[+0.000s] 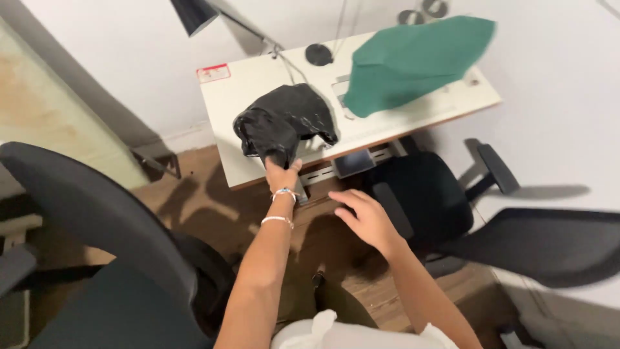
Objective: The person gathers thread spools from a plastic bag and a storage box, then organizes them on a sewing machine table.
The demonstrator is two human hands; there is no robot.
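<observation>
My left hand [282, 173] reaches out to the front edge of a white table [236, 97] and grips the lower end of a crumpled black bag [284, 123] that lies on the tabletop. Two thin bracelets sit on that wrist. My right hand [365, 216] hovers lower and to the right, over the wooden floor, fingers loosely apart and holding nothing. It is close to the black seat of an office chair [420, 194].
A green cloth [413, 61] covers a bulky object on the table's right half. A black lamp [194, 14] leans over the table's back left. A second black chair [97, 220] stands at my left, and a chair backrest [555, 242] lies at my right.
</observation>
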